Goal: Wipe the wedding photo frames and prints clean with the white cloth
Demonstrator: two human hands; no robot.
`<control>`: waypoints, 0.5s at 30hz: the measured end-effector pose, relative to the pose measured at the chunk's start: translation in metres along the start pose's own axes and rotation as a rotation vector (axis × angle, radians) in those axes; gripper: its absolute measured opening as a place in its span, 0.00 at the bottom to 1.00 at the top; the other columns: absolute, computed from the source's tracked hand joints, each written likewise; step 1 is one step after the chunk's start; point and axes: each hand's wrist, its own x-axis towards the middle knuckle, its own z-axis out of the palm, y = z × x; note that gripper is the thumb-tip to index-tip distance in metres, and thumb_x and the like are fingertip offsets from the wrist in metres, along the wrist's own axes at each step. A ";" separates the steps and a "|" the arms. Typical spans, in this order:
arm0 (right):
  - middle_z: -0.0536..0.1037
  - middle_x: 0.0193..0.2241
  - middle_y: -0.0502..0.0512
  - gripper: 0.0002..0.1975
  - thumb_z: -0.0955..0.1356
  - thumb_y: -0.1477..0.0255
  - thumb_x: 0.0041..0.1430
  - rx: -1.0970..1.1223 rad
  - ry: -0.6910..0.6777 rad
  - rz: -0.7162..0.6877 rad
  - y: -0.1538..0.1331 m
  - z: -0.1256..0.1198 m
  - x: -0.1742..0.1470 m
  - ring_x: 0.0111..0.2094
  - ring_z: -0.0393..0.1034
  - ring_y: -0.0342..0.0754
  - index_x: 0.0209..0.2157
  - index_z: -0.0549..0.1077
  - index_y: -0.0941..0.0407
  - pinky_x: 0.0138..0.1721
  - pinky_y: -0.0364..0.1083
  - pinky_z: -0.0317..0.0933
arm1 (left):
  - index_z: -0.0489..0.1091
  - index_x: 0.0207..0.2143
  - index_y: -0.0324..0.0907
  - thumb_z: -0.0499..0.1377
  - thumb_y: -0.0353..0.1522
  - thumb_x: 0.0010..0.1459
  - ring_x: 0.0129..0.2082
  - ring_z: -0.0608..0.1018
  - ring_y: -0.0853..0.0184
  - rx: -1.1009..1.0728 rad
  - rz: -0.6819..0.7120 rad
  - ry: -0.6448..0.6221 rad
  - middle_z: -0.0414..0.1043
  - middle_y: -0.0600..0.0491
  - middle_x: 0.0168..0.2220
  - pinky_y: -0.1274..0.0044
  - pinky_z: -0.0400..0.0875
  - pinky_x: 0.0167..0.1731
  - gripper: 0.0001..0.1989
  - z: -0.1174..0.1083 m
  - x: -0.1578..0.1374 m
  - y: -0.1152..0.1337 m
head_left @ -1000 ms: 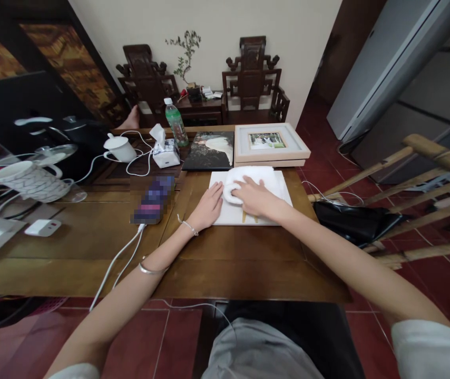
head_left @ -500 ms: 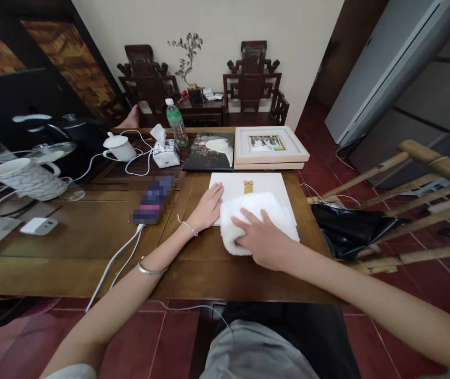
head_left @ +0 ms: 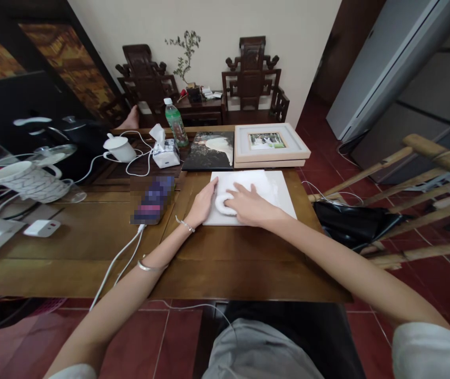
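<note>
My right hand [head_left: 248, 205] presses a folded white fluffy towel [head_left: 254, 180] onto a flat white board [head_left: 286, 202]. Its fingers are spread over the top, and the towel's near left edge curls beside them. Along the board's left edge lies my left hand [head_left: 202, 204], fingers stretched out and touching the edge. The towel covers the middle of the board, so the small gold shape there is hidden.
Behind the board lie a dark picture panel [head_left: 209, 151] and a pale framed photo [head_left: 302, 150]. A phone [head_left: 154, 200] with a white cable, a tissue box [head_left: 166, 156], a green bottle [head_left: 175, 123] and a patterned mug [head_left: 31, 181] stand left. A wooden chair [head_left: 434, 152] is at right.
My right hand has moved the towel away from me and left, up the board, covering the gold shape. My left hand has turned more onto its side against the board's edge.
</note>
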 end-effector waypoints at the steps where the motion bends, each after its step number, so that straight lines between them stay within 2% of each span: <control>1: 0.65 0.59 0.64 0.25 0.60 0.85 0.52 0.008 -0.005 -0.059 -0.005 0.000 -0.005 0.63 0.48 0.65 0.50 0.71 0.56 0.54 0.73 0.50 | 0.59 0.62 0.36 0.36 0.41 0.67 0.63 0.62 0.63 -0.028 -0.004 0.032 0.58 0.47 0.64 0.68 0.53 0.63 0.29 -0.001 0.000 0.001; 4: 0.66 0.58 0.62 0.25 0.60 0.86 0.51 0.033 -0.014 -0.251 -0.015 0.001 -0.025 0.63 0.49 0.62 0.47 0.73 0.55 0.55 0.72 0.50 | 0.59 0.61 0.36 0.35 0.43 0.68 0.63 0.62 0.64 -0.020 0.025 0.087 0.58 0.47 0.63 0.69 0.53 0.63 0.30 -0.003 -0.001 0.007; 7: 0.71 0.53 0.61 0.23 0.61 0.86 0.50 0.045 -0.046 -0.334 -0.015 0.002 -0.043 0.62 0.52 0.60 0.45 0.73 0.55 0.55 0.68 0.52 | 0.60 0.61 0.34 0.37 0.43 0.68 0.62 0.63 0.63 0.062 0.075 0.084 0.60 0.44 0.62 0.69 0.54 0.63 0.30 -0.001 -0.006 0.016; 11: 0.74 0.48 0.64 0.22 0.61 0.86 0.49 -0.004 -0.041 -0.251 0.002 0.002 -0.048 0.60 0.55 0.60 0.44 0.73 0.56 0.53 0.63 0.56 | 0.63 0.58 0.32 0.40 0.41 0.67 0.63 0.63 0.61 0.210 0.160 0.007 0.61 0.41 0.61 0.66 0.54 0.63 0.27 0.005 -0.010 0.017; 13: 0.73 0.48 0.66 0.21 0.60 0.85 0.50 -0.022 -0.016 -0.164 0.015 0.001 -0.039 0.58 0.57 0.60 0.44 0.72 0.58 0.51 0.59 0.58 | 0.64 0.56 0.31 0.43 0.39 0.67 0.63 0.62 0.58 0.272 0.192 -0.028 0.61 0.39 0.61 0.63 0.54 0.63 0.25 0.008 -0.011 0.013; 15: 0.74 0.45 0.68 0.20 0.60 0.84 0.52 -0.007 0.000 -0.072 0.029 -0.004 -0.024 0.52 0.64 0.59 0.45 0.72 0.59 0.47 0.56 0.60 | 0.65 0.56 0.32 0.45 0.36 0.66 0.63 0.62 0.57 0.312 0.205 -0.050 0.62 0.39 0.61 0.61 0.54 0.63 0.23 0.009 -0.011 0.008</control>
